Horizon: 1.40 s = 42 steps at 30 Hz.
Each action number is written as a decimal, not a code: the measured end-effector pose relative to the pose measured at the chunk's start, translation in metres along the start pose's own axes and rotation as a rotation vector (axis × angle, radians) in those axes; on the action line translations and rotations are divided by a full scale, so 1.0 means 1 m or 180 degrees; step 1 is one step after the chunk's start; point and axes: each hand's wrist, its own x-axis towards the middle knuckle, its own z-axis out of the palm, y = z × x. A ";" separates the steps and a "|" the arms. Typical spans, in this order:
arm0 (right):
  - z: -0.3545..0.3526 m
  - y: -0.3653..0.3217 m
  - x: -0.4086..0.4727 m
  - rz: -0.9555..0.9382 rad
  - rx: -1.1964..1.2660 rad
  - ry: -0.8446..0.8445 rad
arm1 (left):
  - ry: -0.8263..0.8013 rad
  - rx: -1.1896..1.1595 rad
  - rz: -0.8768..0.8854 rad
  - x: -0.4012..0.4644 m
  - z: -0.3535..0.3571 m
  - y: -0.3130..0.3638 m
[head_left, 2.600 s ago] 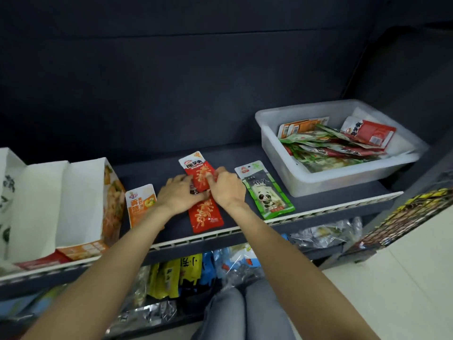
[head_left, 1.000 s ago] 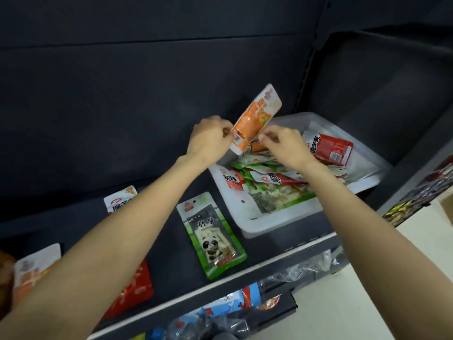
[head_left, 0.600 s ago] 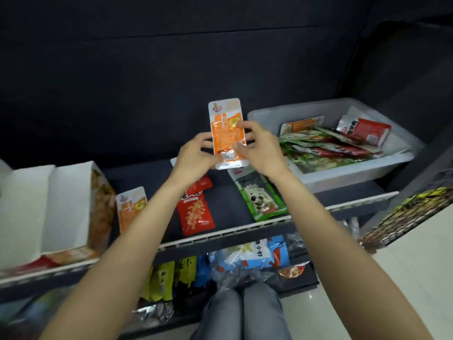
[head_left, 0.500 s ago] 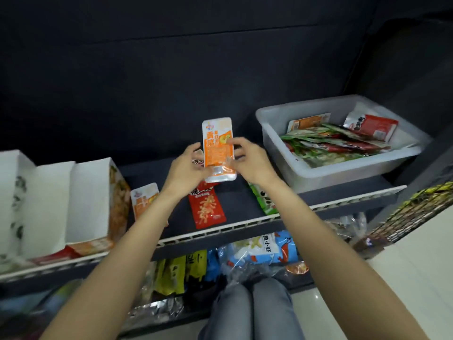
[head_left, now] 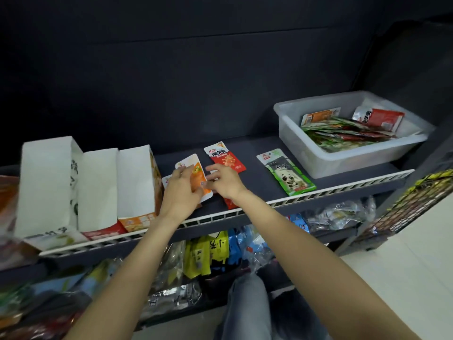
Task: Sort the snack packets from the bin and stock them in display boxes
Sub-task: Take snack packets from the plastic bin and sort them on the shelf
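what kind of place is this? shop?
Likely a small shop or a mock retail stocking bay. A dark metal shelf with a white slotted front rail carries white cardboard display boxes and a translucent plastic bin of mixed snack packets; bagged snacks fill the lower shelf.

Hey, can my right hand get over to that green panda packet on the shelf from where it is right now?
Probably yes. The right hand is at the orange packet, and the green panda packet lies flat further right on the shelf, with only bare shelf showing between them.
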 end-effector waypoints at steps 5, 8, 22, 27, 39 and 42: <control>0.036 0.001 -0.002 -0.0238 -0.0767 -0.0166 | -0.0389 0.0375 -0.0110 -0.015 -0.005 -0.017; 0.036 -0.003 -0.013 -0.0546 -0.1343 -0.0345 | -0.0705 0.0354 -0.0217 -0.020 0.000 -0.026; -0.137 -0.002 -0.058 -0.1510 -0.1304 0.0789 | 0.0594 -0.0203 0.1409 -0.008 0.012 0.085; -0.276 0.026 -0.029 -0.1280 -0.1463 0.1288 | 0.0304 -0.0656 0.2066 0.069 0.055 0.177; -0.400 0.086 0.134 -0.0118 -0.3386 0.0575 | -0.0616 0.1385 0.1809 0.259 0.164 0.280; -0.396 0.087 0.146 0.0096 -0.3862 0.0436 | -0.0635 0.1865 0.1744 0.267 0.176 0.290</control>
